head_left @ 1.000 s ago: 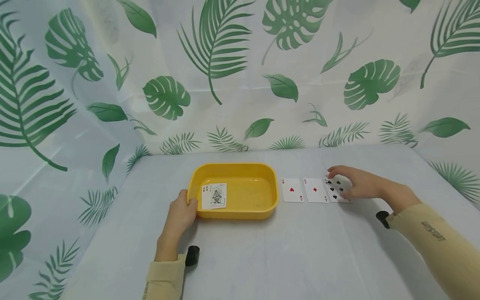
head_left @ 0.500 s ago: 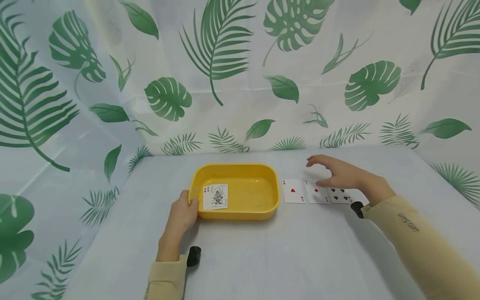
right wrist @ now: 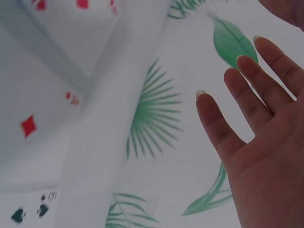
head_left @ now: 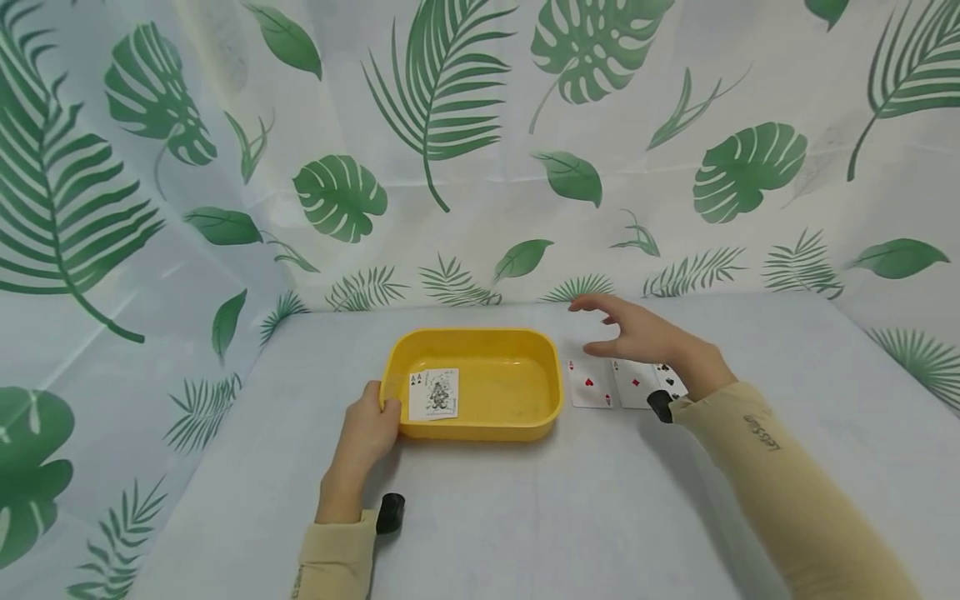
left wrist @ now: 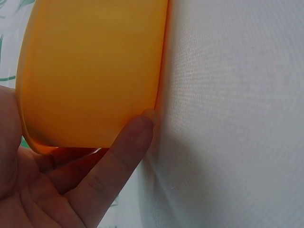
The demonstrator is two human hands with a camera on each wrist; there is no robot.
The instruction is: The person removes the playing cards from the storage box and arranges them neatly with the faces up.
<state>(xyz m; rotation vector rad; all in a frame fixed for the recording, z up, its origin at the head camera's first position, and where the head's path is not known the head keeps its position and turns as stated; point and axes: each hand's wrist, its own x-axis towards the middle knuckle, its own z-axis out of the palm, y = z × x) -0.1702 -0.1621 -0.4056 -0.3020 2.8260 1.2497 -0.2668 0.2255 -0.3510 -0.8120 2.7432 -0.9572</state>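
Observation:
My left hand (head_left: 367,429) grips the left end of a yellow tray (head_left: 472,432), the thumb near its front corner. In the left wrist view its fingers curl round the tray's wall (left wrist: 95,71). Inside the tray, at its left side, a joker card (head_left: 438,396) overlaps playing cards marked A with black suits. To the right of the tray lie an ace of hearts (head_left: 589,392), an ace of diamonds (head_left: 636,387) and a six of spades (head_left: 675,381), partly hidden by my right wrist. Above this row hovers my right hand (head_left: 641,333), fingers spread, holding nothing.
A white cloth covers the table (head_left: 525,517). Behind it and at the sides hangs a white sheet (head_left: 465,233) printed with green leaves. Each wrist carries a small black device (head_left: 390,513).
My right hand has left the six of spades and moved left and up, over the aces towards the tray. The left hand keeps its grip on the tray.

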